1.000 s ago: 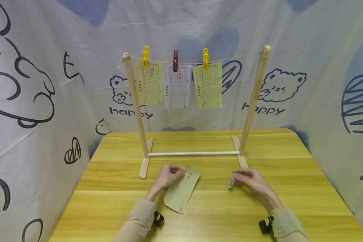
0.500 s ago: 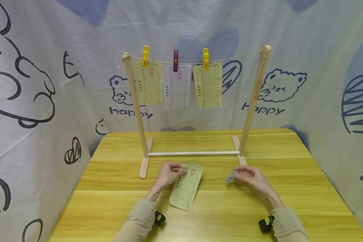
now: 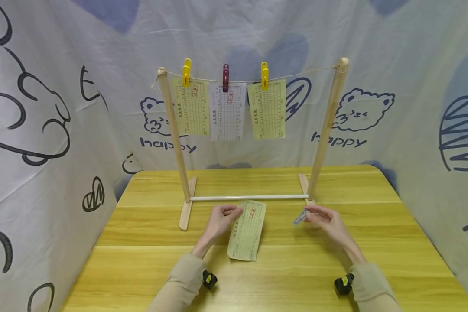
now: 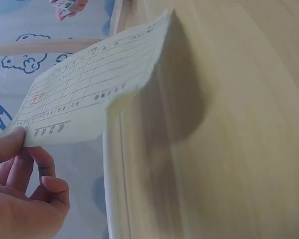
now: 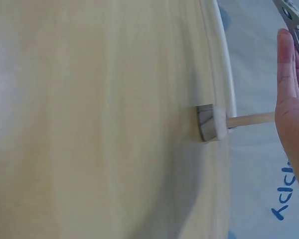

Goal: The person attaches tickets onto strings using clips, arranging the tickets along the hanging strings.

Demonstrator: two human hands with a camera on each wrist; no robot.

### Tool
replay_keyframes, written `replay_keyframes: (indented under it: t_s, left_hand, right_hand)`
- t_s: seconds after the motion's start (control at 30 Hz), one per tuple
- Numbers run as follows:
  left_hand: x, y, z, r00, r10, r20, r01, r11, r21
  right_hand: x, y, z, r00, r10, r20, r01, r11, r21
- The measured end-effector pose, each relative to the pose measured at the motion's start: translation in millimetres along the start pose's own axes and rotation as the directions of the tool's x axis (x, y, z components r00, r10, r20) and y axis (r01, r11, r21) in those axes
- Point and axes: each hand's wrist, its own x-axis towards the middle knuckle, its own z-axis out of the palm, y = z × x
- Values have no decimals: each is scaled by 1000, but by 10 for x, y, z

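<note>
My left hand (image 3: 220,221) pinches a yellow-green printed paper slip (image 3: 247,234) by its upper left corner, thumb on the front. The left wrist view shows the slip (image 4: 84,79) raised over the table, its shadow falling on the wood. To the right, my right hand (image 3: 329,223) holds a grey clothespin (image 3: 300,217) between thumb and fingers. That clothespin (image 5: 291,20) is partly cut off at the top corner of the right wrist view. Both hands are in front of a wooden drying rack (image 3: 249,198).
A string (image 3: 304,72) runs between the rack's posts. From it hang two yellow-green slips (image 3: 193,112) and a white slip (image 3: 228,117) between them, held by two yellow clothespins (image 3: 264,76) and a maroon one (image 3: 225,78). A patterned cloth (image 3: 421,52) surrounds the table (image 3: 140,260).
My left hand has lifted the slip upward and to the right, towards the rack, and the slip stands more upright. My right hand has risen slightly, and the clothespin has turned in its fingers.
</note>
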Motion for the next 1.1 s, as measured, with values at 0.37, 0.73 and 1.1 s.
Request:
replay_keyframes:
  t_s: [0.37,0.73,1.1]
  left_hand:
    - [85,160,119,995,94,-37,-96,993,-64]
    - [156,443,260,994,63,-92,-75,988,-136]
    - [235,688,316,986,98,-132,-120,977,-176]
  right_hand:
    - [184,-222,-28,988,-135,-79,142,985,97]
    - [386,-550,-133,971,-210,-116,219,973,67]
    - [565,-912,-238,949,-261,-178,255,965,-53]
